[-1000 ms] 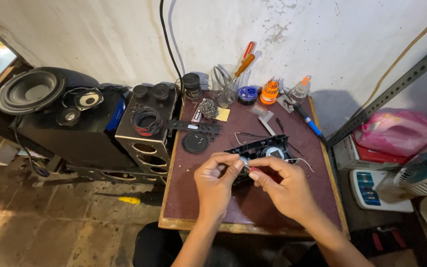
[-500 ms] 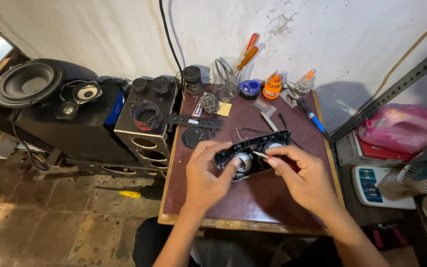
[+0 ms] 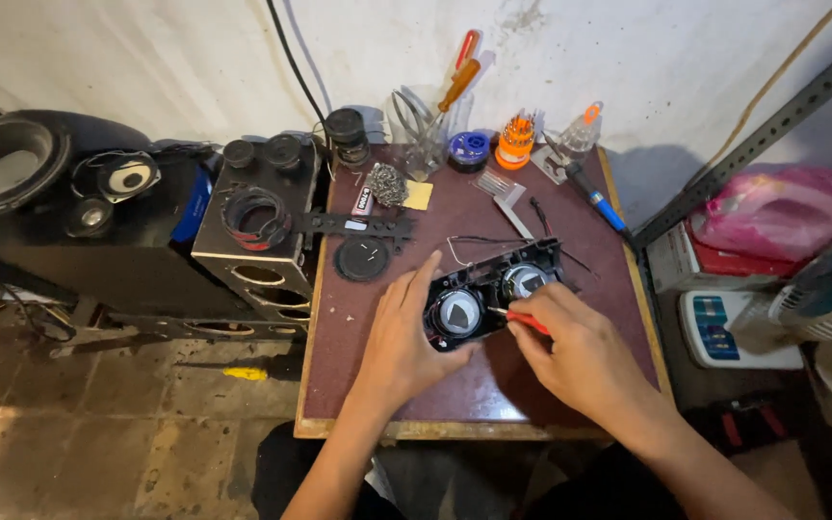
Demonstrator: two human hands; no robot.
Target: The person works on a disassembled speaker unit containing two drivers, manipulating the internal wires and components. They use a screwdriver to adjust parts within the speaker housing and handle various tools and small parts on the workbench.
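View from the head camera, looking down on a small brown table (image 3: 551,404). A black speaker panel (image 3: 489,293) with two round drivers lay near the table's middle, tilted so that its right end pointed toward the wall. The left hand (image 3: 403,339) rested flat against the panel's left end, fingers spread and steadying it, not clenched. The right hand (image 3: 576,345) grasped a red-handled screwdriver (image 3: 524,320), its tip at the panel between the two drivers. Behind the panel lay a black disc (image 3: 362,258), a black strip (image 3: 356,225), a ball of wire wool (image 3: 388,183) and a yellow note (image 3: 418,195). Along the wall stood a blue solder spool (image 3: 469,150) and an orange bit set (image 3: 515,142). A blue-handled tool (image 3: 597,198) lay at the right edge. Left of the table stood a black speaker cabinet (image 3: 254,241).
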